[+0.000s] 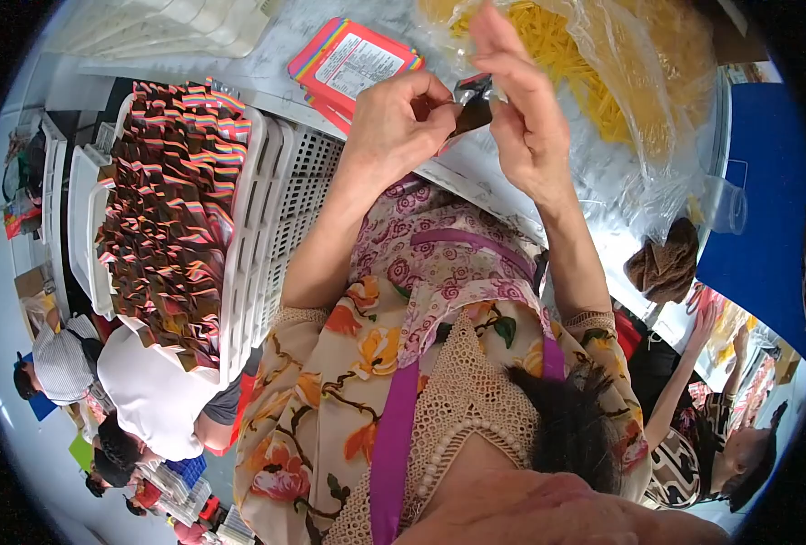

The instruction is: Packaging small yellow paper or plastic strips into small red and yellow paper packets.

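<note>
Nearest, the person's flowered apron point(394, 363) is filling the lower middle, and both forearms are reaching away over it toward the desk point(512, 186). The left hand point(394, 123) is pinching one end of a small dark packet point(472, 107) between thumb and curled fingers, while the right hand point(521, 118) is gripping the other end with its forefinger stretched straight up; the packet is being held in the air between them, just above the near edge of the desk. Because the hold is only at the fingertips, the packet could be slipping out and dropping into the lap, or tearing if the two hands are pulling unevenly. To the left, a white crate point(239, 236) heaped with folded brown and striped pieces point(171, 200) is leaning close to the left elbow, so a wide swing could be knocking some out. Farther off, a stack of bright cards point(353, 62) and a clear bag of yellow strips point(594, 64) are lying close behind the hands, where the raised finger could be snagging the loose plastic.
</note>
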Demonstrator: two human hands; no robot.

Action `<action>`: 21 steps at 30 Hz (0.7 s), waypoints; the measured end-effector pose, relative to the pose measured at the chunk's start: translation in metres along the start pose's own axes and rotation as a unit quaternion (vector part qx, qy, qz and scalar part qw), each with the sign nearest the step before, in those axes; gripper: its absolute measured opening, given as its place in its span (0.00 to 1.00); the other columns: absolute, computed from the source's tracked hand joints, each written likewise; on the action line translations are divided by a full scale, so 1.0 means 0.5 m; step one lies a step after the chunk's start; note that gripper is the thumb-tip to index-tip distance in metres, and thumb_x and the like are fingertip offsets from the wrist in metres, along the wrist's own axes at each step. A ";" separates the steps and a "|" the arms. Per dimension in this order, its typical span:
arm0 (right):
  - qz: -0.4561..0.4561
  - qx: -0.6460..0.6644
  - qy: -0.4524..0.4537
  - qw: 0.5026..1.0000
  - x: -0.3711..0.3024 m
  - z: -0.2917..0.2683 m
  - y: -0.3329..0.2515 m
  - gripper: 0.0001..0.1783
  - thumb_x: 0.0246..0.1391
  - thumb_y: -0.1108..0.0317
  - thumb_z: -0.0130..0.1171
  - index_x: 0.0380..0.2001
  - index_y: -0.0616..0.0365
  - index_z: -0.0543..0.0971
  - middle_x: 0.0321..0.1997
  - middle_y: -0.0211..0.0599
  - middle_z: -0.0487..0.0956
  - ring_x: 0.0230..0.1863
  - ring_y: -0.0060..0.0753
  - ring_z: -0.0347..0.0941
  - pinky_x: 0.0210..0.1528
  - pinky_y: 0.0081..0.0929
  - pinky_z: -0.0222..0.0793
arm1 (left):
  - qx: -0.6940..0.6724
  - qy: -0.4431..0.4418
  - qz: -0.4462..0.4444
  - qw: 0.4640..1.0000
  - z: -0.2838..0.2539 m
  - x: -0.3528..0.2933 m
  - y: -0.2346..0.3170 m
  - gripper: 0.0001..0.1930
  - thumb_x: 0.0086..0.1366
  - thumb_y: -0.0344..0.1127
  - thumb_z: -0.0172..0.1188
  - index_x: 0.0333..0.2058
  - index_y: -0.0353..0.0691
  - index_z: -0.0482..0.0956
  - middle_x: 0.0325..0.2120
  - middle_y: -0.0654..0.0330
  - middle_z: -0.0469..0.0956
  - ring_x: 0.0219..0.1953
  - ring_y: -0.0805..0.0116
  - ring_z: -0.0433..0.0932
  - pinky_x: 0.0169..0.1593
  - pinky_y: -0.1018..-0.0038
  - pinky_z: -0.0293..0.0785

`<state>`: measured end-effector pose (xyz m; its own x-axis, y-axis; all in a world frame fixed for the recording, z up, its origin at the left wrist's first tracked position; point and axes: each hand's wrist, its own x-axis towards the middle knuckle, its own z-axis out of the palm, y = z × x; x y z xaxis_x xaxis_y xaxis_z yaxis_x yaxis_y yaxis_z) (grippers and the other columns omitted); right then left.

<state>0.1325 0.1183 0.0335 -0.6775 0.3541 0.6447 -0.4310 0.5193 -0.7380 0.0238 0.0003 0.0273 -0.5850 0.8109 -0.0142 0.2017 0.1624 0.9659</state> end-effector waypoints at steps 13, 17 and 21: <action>0.124 0.015 0.064 0.990 -0.043 -0.022 0.006 0.14 0.58 0.81 0.47 0.48 0.69 0.71 0.53 0.55 0.73 0.49 0.45 0.75 0.52 0.37 0.73 | 0.173 0.118 0.108 0.972 -0.113 -0.091 0.035 0.04 0.49 0.27 0.59 0.24 0.35 0.75 0.21 0.52 0.75 0.21 0.62 0.75 0.27 0.69 0.70; 0.192 -0.005 0.041 0.981 -0.116 -0.098 0.045 0.15 0.57 0.81 0.48 0.49 0.68 0.71 0.52 0.52 0.75 0.46 0.40 0.76 0.49 0.32 0.74 | 0.253 0.264 0.141 0.920 -0.264 -0.215 0.059 0.05 0.52 0.31 0.58 0.28 0.36 0.77 0.21 0.54 0.76 0.23 0.63 0.76 0.28 0.69 0.71; 0.259 0.025 -0.022 0.965 -0.103 -0.098 0.092 0.15 0.58 0.78 0.49 0.49 0.69 0.71 0.52 0.51 0.75 0.45 0.38 0.76 0.48 0.30 0.73 | 0.256 0.518 -0.065 0.814 -0.442 -0.496 0.074 0.08 0.62 0.35 0.55 0.32 0.35 0.75 0.22 0.70 0.70 0.24 0.82 0.64 0.27 0.83 0.58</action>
<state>0.1768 0.1619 -0.0240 -0.8345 0.5212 0.1790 -0.0559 0.2430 -0.9684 0.0026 -0.3188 0.1238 -0.9221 -0.0980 0.3745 0.2311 0.6367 0.7356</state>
